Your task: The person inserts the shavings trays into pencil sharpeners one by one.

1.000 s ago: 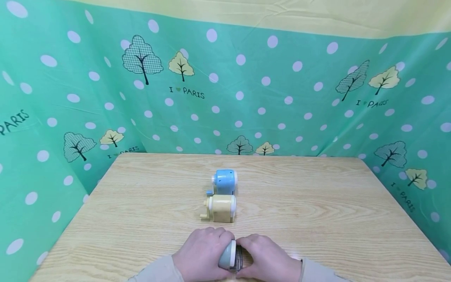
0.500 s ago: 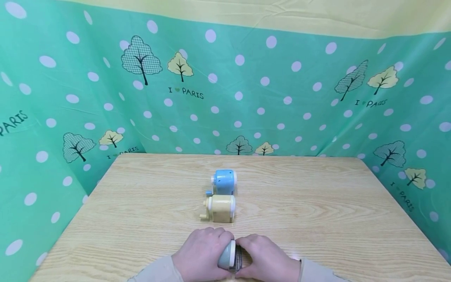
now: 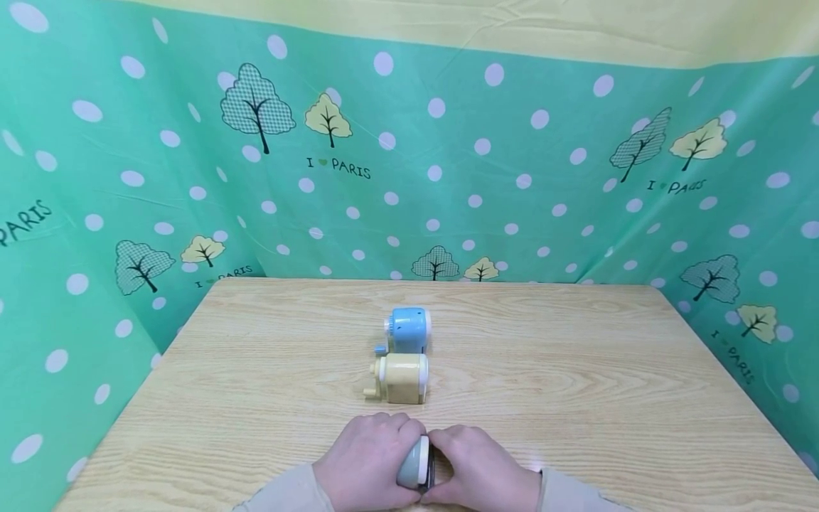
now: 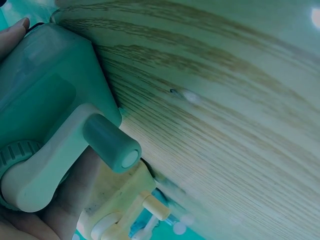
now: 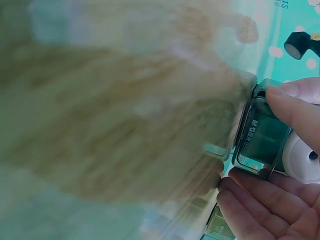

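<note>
A grey-green crank pencil sharpener [image 3: 410, 466] stands at the table's near edge in the head view. My left hand [image 3: 370, 461] grips it over the top and sides. Its crank handle [image 4: 111, 144] shows large in the left wrist view. On the sharpener's right side, my right hand [image 3: 480, 466] pinches the clear shavings drawer [image 5: 264, 132] between thumb and fingers. In the head view only a thin dark strip of that drawer shows between the white front rim and my right fingers. The back of the sharpener is hidden under my left palm.
A cream crank sharpener [image 3: 404, 379] stands just beyond my hands, with a blue one [image 3: 411, 329] right behind it. Both cranks point left. The wooden table [image 3: 576, 370] ends at a green dotted curtain [image 3: 435, 171] at the back and sides.
My right hand has shifted slightly left, pushing the drawer farther into the sharpener, so less of it sticks out. My left hand and the other two sharpeners stay in place.
</note>
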The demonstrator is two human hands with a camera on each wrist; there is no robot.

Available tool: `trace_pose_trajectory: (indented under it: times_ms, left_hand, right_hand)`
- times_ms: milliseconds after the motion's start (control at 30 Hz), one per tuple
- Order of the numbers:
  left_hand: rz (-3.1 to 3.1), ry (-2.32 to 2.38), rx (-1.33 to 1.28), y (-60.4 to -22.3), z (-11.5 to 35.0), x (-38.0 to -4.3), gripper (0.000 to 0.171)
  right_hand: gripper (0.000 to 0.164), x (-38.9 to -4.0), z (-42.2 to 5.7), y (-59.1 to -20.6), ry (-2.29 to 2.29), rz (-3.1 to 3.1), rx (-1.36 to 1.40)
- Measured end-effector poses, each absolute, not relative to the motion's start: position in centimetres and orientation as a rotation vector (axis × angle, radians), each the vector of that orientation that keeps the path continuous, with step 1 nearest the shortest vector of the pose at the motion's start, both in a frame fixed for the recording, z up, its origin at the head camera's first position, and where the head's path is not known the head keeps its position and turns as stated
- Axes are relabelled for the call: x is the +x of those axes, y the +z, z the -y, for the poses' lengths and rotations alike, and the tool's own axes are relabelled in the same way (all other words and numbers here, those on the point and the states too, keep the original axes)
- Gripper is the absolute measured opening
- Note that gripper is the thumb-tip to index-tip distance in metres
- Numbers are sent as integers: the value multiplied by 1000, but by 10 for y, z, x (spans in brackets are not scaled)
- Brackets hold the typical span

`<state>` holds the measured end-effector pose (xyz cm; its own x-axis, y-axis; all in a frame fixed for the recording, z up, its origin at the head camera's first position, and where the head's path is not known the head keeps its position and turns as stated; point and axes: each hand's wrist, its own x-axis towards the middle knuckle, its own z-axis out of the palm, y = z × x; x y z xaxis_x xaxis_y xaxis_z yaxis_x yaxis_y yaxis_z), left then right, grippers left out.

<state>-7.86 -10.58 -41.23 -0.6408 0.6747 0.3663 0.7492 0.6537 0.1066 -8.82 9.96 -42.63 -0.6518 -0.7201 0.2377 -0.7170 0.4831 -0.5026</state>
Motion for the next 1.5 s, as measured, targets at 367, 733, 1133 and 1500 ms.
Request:
trace_pose_trajectory:
  times_ms: [367,733,1133,1500]
  left_hand:
    - [2609,-367,-1144,-411,106,-78,50]
    - [2597,-389,-1145,-412,108,-77,61]
    - [2644,-379,-1142,-410,109,-77,69]
    - [2636,-436,-1127,-413,111,-76,82]
  right_hand:
    - [59,-89,-98,-424,-877,-2677,-1185]
    - [52,-90,-94,-423,-880,-2685,-1191]
    - [51,-89,-91,-422,-825,-2723,-1161]
    - [58,-87,-84,-427,-755,-2857,-1242]
